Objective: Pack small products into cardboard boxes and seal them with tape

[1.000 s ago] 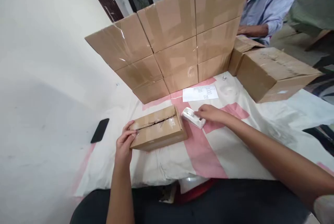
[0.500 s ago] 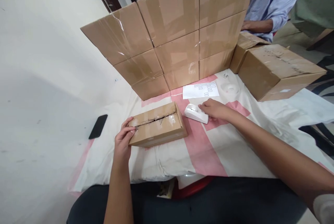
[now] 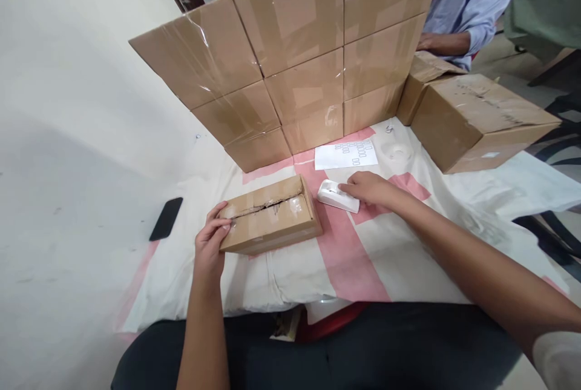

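Observation:
A brown cardboard box (image 3: 272, 214) lies on the cloth-covered table, with a ragged, taped seam along its top. My left hand (image 3: 211, 234) grips its left end, thumb and fingers closed on the edge. To the right of the box sits a white tape dispenser (image 3: 336, 197), resting on the cloth. The fingers of my right hand (image 3: 368, 189) are closed on the dispenser's right end; part of their grip is hidden beneath the hand.
A tall cardboard partition (image 3: 304, 81) stands behind. Before it lies a white printed sheet (image 3: 349, 160), with a clear tape roll (image 3: 396, 152) to its right. A black phone (image 3: 166, 219) lies left, a larger carton (image 3: 481, 123) right. Another person's sleeve (image 3: 481, 11) shows beyond.
The whole view has shifted slightly. My right fingers reach a little farther left over the tape dispenser. My left hand keeps its place on the box.

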